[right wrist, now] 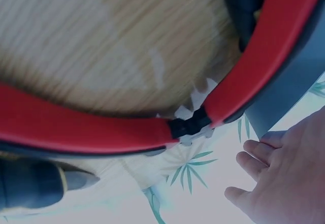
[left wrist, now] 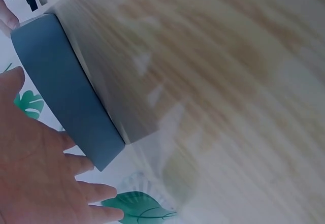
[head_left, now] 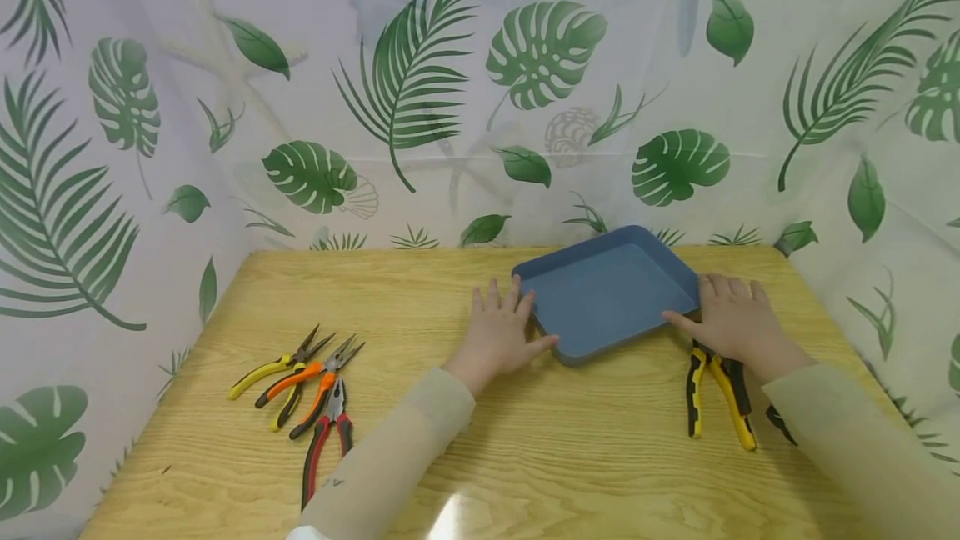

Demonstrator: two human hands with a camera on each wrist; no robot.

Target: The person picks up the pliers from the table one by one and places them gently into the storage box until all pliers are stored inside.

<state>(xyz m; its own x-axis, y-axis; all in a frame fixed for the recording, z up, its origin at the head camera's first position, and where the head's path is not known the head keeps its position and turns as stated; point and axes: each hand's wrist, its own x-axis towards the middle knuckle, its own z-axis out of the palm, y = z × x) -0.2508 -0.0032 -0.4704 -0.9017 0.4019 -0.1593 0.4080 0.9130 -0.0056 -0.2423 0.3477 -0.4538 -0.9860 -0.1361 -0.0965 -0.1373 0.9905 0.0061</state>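
Observation:
A blue rectangular tray sits at an angle near the back of the table, and its side wall fills part of the left wrist view. My left hand is against the tray's left end, its fingers spread and the thumb by the front corner. At the opposite end my right hand touches the right corner, the thumb reaching along the front rim. Neither hand visibly curls round the tray. Below the right hand lie yellow-and-black pliers, their heads hidden. Red-handled pliers loom close in the right wrist view.
Left on the wooden table lie yellow-handled pliers, orange-handled pliers and red-and-black pliers, partly behind my left sleeve. A dark handle shows beside my right sleeve. A leaf-patterned cloth hangs behind the table.

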